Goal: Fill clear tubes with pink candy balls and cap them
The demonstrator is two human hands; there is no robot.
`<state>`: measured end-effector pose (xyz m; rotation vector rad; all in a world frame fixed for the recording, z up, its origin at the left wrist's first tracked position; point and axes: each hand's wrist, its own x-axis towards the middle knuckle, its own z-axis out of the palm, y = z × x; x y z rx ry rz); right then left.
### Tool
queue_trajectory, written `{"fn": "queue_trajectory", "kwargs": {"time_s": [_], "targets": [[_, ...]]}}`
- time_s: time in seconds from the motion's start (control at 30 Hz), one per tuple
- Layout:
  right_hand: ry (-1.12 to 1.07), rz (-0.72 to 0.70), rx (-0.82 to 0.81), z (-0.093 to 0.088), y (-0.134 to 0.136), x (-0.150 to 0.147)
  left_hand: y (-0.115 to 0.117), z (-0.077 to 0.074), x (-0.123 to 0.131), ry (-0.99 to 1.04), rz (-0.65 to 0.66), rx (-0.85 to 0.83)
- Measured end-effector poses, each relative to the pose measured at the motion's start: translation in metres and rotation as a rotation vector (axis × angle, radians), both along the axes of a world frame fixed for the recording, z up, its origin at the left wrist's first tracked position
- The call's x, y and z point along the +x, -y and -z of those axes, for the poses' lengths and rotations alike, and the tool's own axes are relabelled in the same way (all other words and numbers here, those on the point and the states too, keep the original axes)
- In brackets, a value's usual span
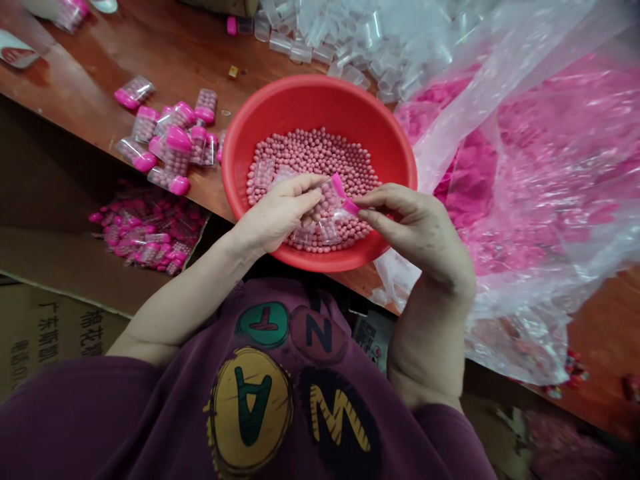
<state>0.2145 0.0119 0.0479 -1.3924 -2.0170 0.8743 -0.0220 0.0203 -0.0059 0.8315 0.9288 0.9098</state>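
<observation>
- Red plastic basin: round, on the table edge, holding a loose layer of pink beads with a few clear tubes lying among them.
- Held tube: clear, over the basin between the hands, with beads showing inside; partly hidden by the fingers.
- Left hand: narrow grip, fingers curled round the held tube.
- Right hand: narrow pinch, thumb and forefinger on a pink cap at the held tube's end; whether the cap is seated cannot be told.
- Filled tubes: pink-capped, in a loose cluster on the table, left of the basin.
- Empty tubes: clear, uncapped, heaped beyond the basin.
- Plastic bag: clear, to the right of the basin, full of pink caps.
- Table: reddish-brown wood, under all of the above.
- Carton: cardboard, below the table edge, printed with Chinese characters.
- Filled tubes, second lot: heaped on cardboard, below the table edge.
- Sweatshirt: purple, with large letters, worn by the person; it fills the foreground.
</observation>
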Motion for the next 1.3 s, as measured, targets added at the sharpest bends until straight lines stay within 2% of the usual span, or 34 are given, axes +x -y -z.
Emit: {"fn": "queue_trajectory", "kwargs": {"time_s": [0.13,0.2,0.37,0.63,0.83,0.93,1.07,1.2,1.3], "targets": [[-0.225,0.210,0.053,0.015,-0.001,-0.012,0.003,-0.006,0.003,0.185,-0.001,-0.071],[-0.348,0.250,0.058,0.023,-0.002,-0.024,0.007,-0.010,0.007,0.271,-0.003,-0.110],[-0.377,0.222,0.109,0.031,-0.002,-0.041,0.011,-0.014,0.016,0.345,-0.088,-0.217],[-0.266,0.159,0.145,0.028,0.001,-0.037,0.011,-0.015,0.019,0.288,-0.144,-0.205],[-0.058,0.037,0.357,0.024,0.008,-0.047,0.014,-0.015,0.023,0.192,-0.218,-0.092],[-0.052,0.026,0.420,0.024,0.013,-0.050,0.015,-0.013,0.023,0.195,-0.246,-0.066],[-0.136,0.035,0.310,0.022,0.006,-0.043,0.014,-0.014,0.018,0.245,-0.219,-0.103],[-0.290,0.152,0.097,0.022,-0.015,-0.042,0.012,-0.016,0.012,0.302,-0.004,-0.152],[-0.462,0.128,-0.047,0.025,-0.028,-0.048,0.012,-0.015,0.009,0.336,0.062,-0.199]]}}
